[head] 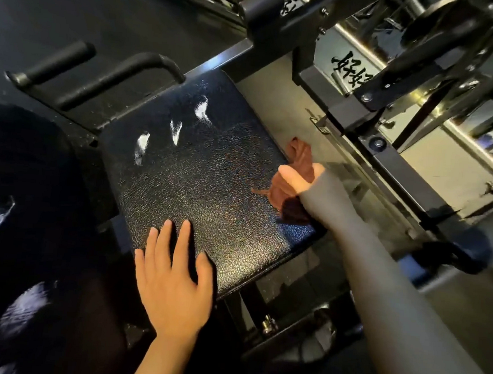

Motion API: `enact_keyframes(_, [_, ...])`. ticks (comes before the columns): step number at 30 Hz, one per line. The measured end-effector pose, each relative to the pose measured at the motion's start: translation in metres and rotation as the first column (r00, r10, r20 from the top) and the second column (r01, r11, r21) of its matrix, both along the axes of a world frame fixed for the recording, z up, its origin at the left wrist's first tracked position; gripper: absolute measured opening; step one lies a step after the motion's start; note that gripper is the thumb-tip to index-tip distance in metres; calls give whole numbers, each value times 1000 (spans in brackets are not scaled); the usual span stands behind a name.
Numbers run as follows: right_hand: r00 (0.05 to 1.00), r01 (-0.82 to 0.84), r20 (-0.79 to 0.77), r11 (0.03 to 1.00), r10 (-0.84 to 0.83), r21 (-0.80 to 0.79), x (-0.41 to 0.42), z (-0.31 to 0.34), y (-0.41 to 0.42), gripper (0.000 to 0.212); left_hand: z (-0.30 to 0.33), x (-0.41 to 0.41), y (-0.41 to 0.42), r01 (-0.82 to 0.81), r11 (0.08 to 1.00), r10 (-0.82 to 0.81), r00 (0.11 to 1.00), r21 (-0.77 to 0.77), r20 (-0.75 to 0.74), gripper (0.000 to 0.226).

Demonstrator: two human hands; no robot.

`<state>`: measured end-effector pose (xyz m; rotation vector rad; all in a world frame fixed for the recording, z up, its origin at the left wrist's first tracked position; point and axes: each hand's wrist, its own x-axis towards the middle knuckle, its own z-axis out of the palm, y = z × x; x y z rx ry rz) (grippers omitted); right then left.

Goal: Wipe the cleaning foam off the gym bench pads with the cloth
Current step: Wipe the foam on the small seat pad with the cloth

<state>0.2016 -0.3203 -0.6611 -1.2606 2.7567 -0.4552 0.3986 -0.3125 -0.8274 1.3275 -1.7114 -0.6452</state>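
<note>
Rust-brown cloth [291, 178] is held bunched in the right hand [297, 180], the grip closed round it at the right edge of the seat pad [204, 189], where the cloth just touches the dimpled black vinyl; only the thumb and the sleeve-covered heel of that hand can be made out, the fingers being hidden behind the cloth. The left hand [174, 281] is laid flat on the near edge of the same pad, its grip wide, fingers straight and spread, nothing held. Three white foam streaks [175, 130] are left in a slanting row on the far left part of the pad, well apart from the cloth, and further foam smears [24, 305] can be seen on the dark back pad [30, 171] at the left of the view. The step in hand is judged to be the sweep across the seat toward those streaks. It would be done best if the cloth were opened out somewhat so that a broader face is pressed to the vinyl, then drawn in one firm pass through all three marks rather than dabbed. The grain of the vinyl is likely to trap residue, so overlapping strokes are advised. The bracing hand should be kept clear of the sweep, and the side handles [107, 80] beyond the pad avoided
</note>
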Motion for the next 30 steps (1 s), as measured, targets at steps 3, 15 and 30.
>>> enact_keyframes(3, [985,112,-107,975,-134,-189,25,-12,54,39,2,1,1,20,999,-19,1000,37,-5,55])
enact_keyframes(15, [994,-85,-67,996,83,-22,-9,6,-24,43,-1,-3,3,-11,1000,11,1000,5,-18,54])
enact_keyframes(30, [987,-117,103,990,125,-74,-5,7,6,24,2,-7,3,-51,999,51,998,-10,-44,53])
